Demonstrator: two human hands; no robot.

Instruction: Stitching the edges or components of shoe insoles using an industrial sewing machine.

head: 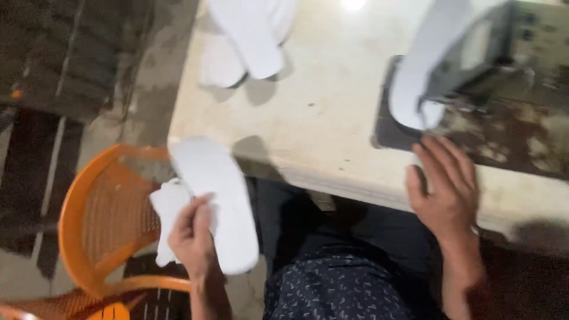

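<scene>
My left hand [192,237] grips a white shoe insole [216,195] by its lower part, with a second white piece [168,207] behind it, over the orange chair. My right hand [447,186] lies flat, fingers spread, on the front edge of the beige table [332,118], holding nothing. Just above its fingertips a white insole [421,77] lies under the head of a grey machine [474,53] on a dark worn base plate [510,136].
A pile of white insoles [246,35] rests at the table's far left. An orange plastic chair [106,219] stands left of my lap. Dark patterned cloth [338,284] covers my legs. Paved floor shows at left.
</scene>
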